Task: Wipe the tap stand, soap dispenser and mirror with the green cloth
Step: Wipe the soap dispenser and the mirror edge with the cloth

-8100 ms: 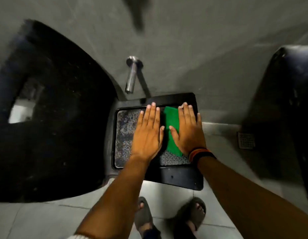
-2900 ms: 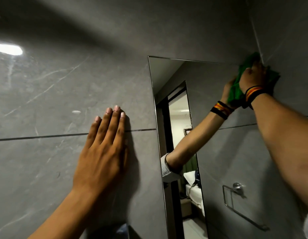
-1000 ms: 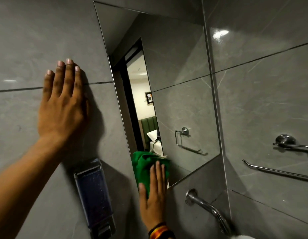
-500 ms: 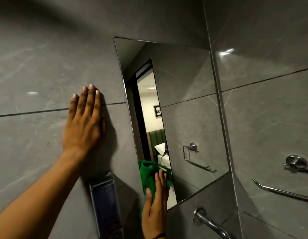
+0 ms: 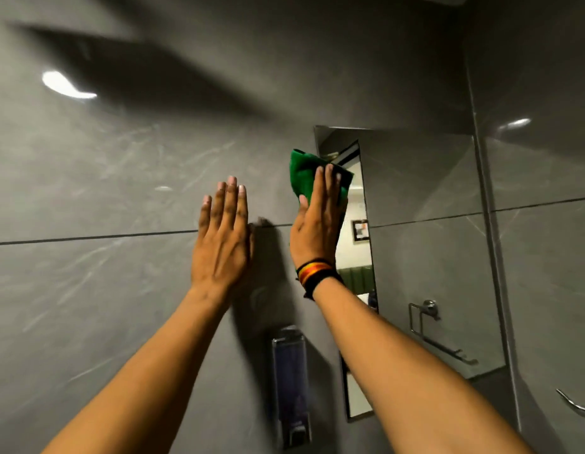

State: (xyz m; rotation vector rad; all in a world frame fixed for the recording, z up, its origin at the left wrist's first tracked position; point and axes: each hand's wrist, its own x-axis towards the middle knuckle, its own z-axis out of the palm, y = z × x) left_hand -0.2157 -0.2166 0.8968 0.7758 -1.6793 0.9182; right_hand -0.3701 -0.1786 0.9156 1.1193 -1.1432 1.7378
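The mirror hangs on the grey tiled wall at the right. My right hand presses the green cloth flat against the mirror's upper left edge, partly over the wall. My left hand lies flat on the wall tile just left of it, fingers together and pointing up, holding nothing. The soap dispenser, a dark translucent box, is fixed to the wall below and between my forearms. The tap is out of view.
A chrome towel rail juts from the side wall at the lower right; its reflection shows in the mirror. The side wall meets the mirror's right edge in a corner. A doorway shows reflected in the mirror.
My right hand slid the cloth from the mirror's lower left corner up to its upper left edge. The view tilted upward, so the tap dropped out of sight. My left hand stayed on the wall.
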